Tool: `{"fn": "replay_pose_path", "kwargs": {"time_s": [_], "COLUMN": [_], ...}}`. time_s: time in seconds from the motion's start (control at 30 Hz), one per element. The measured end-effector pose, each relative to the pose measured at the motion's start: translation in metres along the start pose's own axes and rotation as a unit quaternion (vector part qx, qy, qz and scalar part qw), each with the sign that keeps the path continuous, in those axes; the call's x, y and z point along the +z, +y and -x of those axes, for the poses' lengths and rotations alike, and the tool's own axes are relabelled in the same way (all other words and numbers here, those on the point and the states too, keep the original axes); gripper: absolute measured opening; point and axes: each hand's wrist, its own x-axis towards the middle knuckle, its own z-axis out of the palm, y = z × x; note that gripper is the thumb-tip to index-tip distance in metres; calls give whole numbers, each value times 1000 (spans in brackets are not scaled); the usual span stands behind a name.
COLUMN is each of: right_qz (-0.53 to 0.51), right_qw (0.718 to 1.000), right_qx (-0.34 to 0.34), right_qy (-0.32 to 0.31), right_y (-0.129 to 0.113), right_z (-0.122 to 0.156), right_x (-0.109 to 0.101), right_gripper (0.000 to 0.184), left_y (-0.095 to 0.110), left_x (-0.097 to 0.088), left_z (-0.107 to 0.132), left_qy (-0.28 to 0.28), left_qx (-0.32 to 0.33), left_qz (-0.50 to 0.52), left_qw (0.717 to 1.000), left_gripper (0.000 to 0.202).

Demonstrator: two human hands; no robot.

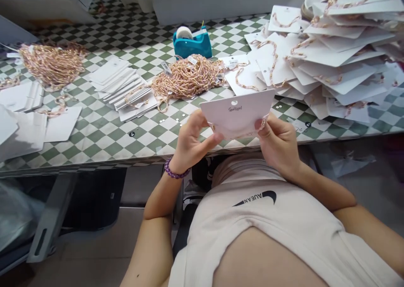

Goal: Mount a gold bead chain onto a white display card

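Note:
A white jewelry display card (236, 110) with a hang hole and printed lettering is held up between my two hands over the table's front edge. My left hand (195, 142), with a purple bead bracelet on the wrist, pinches the card's lower left edge. On the other side my right hand (279, 142) grips the lower right corner, its thumb on a bit of pink-gold beaded strand (262, 124). Most of that strand is hidden or too faint to follow. Just beyond the card lies a heap of beaded strands (189, 76) with small tags.
A teal tape dispenser (192, 45) stands behind the heap. Left of it lie a stack of blank cards (116, 83) and another strand bundle (53, 64). Carded strands pile high (341, 59) at right. Small white dots and black stickers (131, 134) dot the checkered tablecloth (104, 142).

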Motion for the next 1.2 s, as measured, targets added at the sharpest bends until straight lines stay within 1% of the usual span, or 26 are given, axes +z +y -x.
{"fn": "replay_pose_path", "kwargs": {"time_s": [0.07,0.13,0.2,0.23,0.3,0.37,0.43,0.53,0.6,0.7,0.8,0.9,0.97,1.07,1.13,1.2], "right_qz": [-68,-91,-98,-109,-146,-183,-197,-159,-101,-27,18,43,68,120,138,146], "right_qw": [997,995,992,990,980,969,966,978,989,999,999,995,983,942,920,908], "right_qx": [30,44,71,88,123,145,147,134,106,38,-26,-90,-171,-313,-367,-394], "right_qy": [11,17,22,29,53,75,75,37,15,5,0,-3,-2,-5,-10,-15], "right_y": [2,4,3,2,1,1,3,8,10,9,7,8,8,1,-7,-13], "right_z": [5,9,10,10,9,7,6,8,9,10,11,10,8,6,6,10], "right_x": [11,19,23,24,26,26,26,24,22,21,21,21,21,18,15,11], "right_gripper": [27,26,26,27,30,32,31,22,17,11,5,5,6,7,10,8], "left_y": [0,0,-1,-1,-4,-6,-7,-6,-4,-1,-1,-5,-7,-4,3,11], "left_x": [10,16,16,14,10,7,7,10,13,15,17,18,19,21,21,22], "left_z": [-2,-1,3,5,8,10,11,12,12,11,11,12,13,17,20,24], "left_qy": [43,74,84,80,56,36,38,51,44,41,47,43,42,45,40,38], "left_qx": [-18,-38,-65,-82,-135,-180,-194,-169,-141,-94,-59,1,54,150,204,232], "left_qz": [-1,6,38,69,147,202,200,152,129,107,67,23,-4,-26,-51,-93], "left_qw": [999,996,994,991,978,962,960,973,981,989,995,999,998,987,977,968], "left_gripper": [26,17,19,25,40,46,38,25,21,15,15,20,20,17,16,16]}}
